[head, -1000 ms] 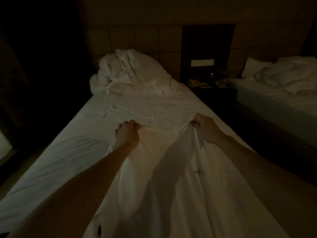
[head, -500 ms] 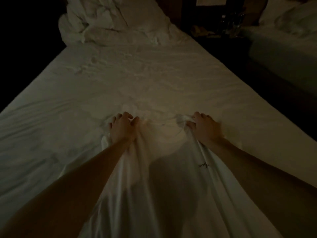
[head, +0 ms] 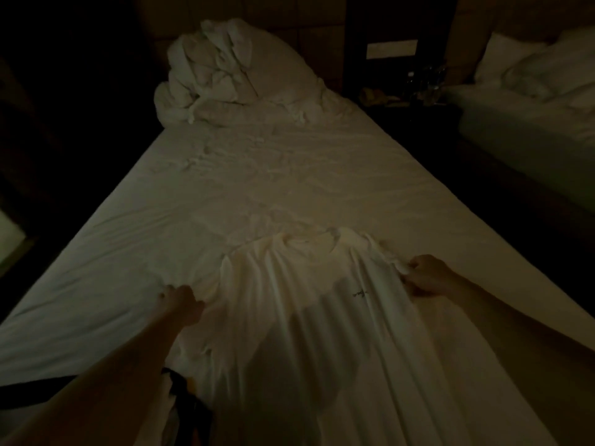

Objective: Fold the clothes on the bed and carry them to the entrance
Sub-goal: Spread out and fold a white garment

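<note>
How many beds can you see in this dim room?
2. The near bed runs down the middle, with the white shirt spread on it. The second bed is at the right edge, partly cut off.

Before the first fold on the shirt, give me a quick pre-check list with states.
1. Shirt lying on the bed, collar away from the person: ok.
2. Left hand holding the shirt's left side: ok.
3. Right hand gripping the right sleeve: ok.
4. Fabric smooth: not ok, lengthwise wrinkles run down the front.
5. Sleeves spread flat: not ok, both are bunched at the hands.
6. Dark item by the left forearm, off the shirt: cannot tell, too dim.
</note>
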The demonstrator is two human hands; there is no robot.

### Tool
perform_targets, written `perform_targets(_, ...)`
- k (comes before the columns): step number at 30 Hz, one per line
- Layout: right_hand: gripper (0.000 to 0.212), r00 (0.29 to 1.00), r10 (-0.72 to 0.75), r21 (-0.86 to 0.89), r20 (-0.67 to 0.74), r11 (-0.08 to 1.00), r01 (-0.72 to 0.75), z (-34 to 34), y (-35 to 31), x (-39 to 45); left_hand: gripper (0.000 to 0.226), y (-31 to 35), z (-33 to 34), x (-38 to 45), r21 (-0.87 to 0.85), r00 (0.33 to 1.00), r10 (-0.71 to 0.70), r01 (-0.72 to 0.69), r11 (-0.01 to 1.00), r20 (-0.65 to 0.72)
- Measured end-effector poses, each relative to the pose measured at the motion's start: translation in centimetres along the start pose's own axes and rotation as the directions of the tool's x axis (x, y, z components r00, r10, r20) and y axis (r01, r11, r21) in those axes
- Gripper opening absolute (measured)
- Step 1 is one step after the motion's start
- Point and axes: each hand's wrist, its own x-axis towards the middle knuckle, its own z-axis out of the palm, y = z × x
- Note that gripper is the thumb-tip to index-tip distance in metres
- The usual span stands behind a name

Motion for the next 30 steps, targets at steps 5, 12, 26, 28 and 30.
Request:
perform_targets(5, 0.024, 0.997, 0.066, 0.293, -0.027, 0.955, -0.055, -0.5, 0.4, -1.0, 0.043, 1.9, -2.9, -1.0, -0.438, 0.980, 0.001, -0.089, 0.894, -0.197)
perform_targets(12, 0.037, 0.963, 0.020, 0.163, -0.269, 0.986, 0.025, -3.3, 0.3, -1.8, 0.050, 9.5, -7.1, -4.1, -0.863, 0.990, 0.141, -0.051, 0.503, 0.024)
perform_targets(26, 0.032, 0.978, 0.109, 0.694, -0.179, 0.719, 0.047, -5.6, -3.8, -2.3, 0.010, 11.9, -0.1, -4.7, -0.902, 0.970, 0.239, -0.135, 0.409, -0.037)
perform_targets(28, 0.035, 0.990, 0.076, 0.714, -0.116, 0.700, 0.030, -4.9, -6.4, -2.5, 0.019, 10.7, 1.3, -4.3, -0.760, 0.937, 0.340, -0.280, 0.586, -0.083)
perform_targets(30, 0.035, 0.997, 0.034, 0.727, -0.062, 0.686, 0.022, -3.1, -9.6, -2.9, 0.017, 9.9, 2.4, -4.6, -0.584, 0.899, 0.433, -0.383, 0.716, -0.059)
